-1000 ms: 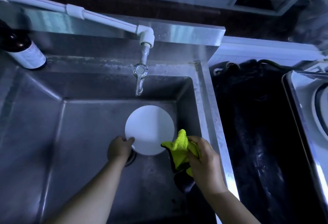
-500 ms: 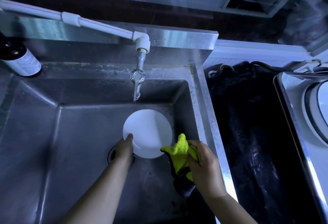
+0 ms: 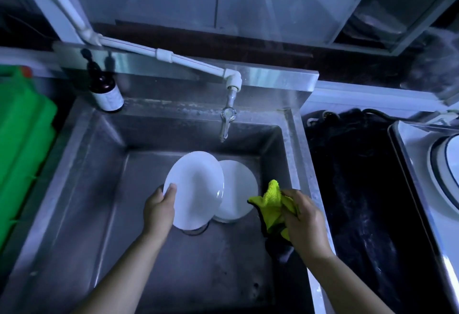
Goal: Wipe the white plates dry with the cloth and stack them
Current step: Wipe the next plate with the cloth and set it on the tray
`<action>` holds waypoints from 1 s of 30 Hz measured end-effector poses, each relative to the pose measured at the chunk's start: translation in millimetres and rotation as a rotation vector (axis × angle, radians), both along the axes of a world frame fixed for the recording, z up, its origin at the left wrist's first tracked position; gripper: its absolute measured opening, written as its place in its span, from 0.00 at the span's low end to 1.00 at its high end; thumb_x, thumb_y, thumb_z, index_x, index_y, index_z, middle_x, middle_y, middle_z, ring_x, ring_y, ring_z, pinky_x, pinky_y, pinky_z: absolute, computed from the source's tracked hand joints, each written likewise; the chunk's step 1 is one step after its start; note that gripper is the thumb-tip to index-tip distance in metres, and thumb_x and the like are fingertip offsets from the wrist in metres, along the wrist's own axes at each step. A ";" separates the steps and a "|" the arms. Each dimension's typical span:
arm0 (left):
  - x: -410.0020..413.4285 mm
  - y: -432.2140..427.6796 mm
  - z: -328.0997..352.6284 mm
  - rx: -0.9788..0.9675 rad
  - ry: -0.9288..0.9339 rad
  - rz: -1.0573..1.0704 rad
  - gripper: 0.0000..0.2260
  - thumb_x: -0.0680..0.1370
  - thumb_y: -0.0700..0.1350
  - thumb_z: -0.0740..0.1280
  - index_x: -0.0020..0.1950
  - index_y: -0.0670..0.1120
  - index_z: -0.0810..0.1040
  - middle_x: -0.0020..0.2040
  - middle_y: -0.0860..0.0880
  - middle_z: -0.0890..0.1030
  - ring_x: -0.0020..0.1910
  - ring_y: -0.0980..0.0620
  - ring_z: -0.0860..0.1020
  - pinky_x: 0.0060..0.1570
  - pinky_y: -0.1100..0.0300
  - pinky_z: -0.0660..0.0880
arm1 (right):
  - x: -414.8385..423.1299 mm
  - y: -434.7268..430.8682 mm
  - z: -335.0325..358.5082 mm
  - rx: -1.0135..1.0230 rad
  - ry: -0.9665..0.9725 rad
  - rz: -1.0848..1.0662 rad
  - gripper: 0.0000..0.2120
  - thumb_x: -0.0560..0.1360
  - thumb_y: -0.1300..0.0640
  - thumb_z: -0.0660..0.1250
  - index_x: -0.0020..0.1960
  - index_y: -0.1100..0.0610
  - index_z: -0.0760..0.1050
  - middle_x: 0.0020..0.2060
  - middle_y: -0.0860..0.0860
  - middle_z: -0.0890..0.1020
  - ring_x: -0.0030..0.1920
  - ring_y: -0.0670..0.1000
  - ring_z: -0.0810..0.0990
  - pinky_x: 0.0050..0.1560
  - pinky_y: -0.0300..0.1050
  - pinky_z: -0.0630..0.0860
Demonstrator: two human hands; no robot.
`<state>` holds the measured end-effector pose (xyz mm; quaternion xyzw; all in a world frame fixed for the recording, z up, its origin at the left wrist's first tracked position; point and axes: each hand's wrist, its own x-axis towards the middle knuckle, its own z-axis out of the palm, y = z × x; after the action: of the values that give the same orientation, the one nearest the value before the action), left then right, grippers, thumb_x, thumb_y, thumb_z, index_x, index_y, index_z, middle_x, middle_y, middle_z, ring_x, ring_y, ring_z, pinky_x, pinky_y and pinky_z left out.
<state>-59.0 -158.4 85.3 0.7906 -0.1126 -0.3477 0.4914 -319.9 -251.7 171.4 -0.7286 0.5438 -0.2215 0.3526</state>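
My left hand (image 3: 159, 210) grips the near-left rim of a white plate (image 3: 196, 187), thumb on its face, and holds it tilted above the sink floor. A second white plate (image 3: 238, 189) lies flat on the bottom of the steel sink (image 3: 82, 189), partly covered by the lifted one. To the right, my right hand (image 3: 304, 219) holds a bunched yellow-green cloth (image 3: 272, 202) with a dark underside, just beside the lying plate's right edge.
A tap (image 3: 227, 122) on a white pipe hangs over the sink's back. A dark bottle (image 3: 104, 90) stands on the back-left ledge, a green container (image 3: 22, 144) at far left. Right of the sink are a black surface (image 3: 352, 177) and a metal tray (image 3: 427, 189).
My left hand has lifted the top plate off the sink floor and tilted it, uncovering a second plate beneath. The camera view rose and widened. My right hand keeps hold of the cloth.
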 end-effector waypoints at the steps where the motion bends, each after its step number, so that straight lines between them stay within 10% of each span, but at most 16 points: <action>1: 3.9 7.1 13.1 0.000 -0.064 -0.005 0.16 0.80 0.50 0.63 0.36 0.42 0.71 0.32 0.51 0.73 0.34 0.48 0.71 0.35 0.57 0.65 | 2.4 -0.2 5.5 -0.027 0.001 0.021 0.21 0.68 0.77 0.64 0.55 0.59 0.79 0.49 0.51 0.79 0.49 0.53 0.78 0.50 0.42 0.73; 15: -29.1 70.2 202.5 -0.202 -0.818 -0.103 0.22 0.79 0.57 0.59 0.37 0.40 0.74 0.30 0.44 0.76 0.31 0.47 0.75 0.32 0.53 0.70 | 3.9 16.0 98.0 -0.330 -0.232 0.068 0.20 0.64 0.82 0.64 0.51 0.65 0.80 0.48 0.52 0.74 0.48 0.52 0.75 0.49 0.21 0.66; 23: -65.9 78.5 255.4 -0.309 -0.915 0.009 0.15 0.77 0.54 0.61 0.32 0.50 0.67 0.25 0.52 0.72 0.27 0.52 0.72 0.28 0.56 0.66 | 1.8 27.6 138.8 -0.195 -0.437 0.040 0.15 0.71 0.74 0.67 0.50 0.56 0.79 0.47 0.49 0.75 0.49 0.52 0.76 0.46 0.24 0.66; 30: -86.5 73.2 291.1 -0.408 -0.789 0.075 0.16 0.80 0.49 0.64 0.35 0.42 0.72 0.28 0.47 0.72 0.30 0.47 0.69 0.33 0.53 0.66 | 21.9 41.7 218.6 -0.636 -0.669 -0.010 0.20 0.69 0.65 0.71 0.54 0.45 0.75 0.50 0.42 0.80 0.50 0.42 0.77 0.47 0.26 0.69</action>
<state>-145.5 -85.2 376.5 0.7532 -0.3291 0.0277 0.5689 -298.0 -209.9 390.1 -0.6864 0.3087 -0.6022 0.2664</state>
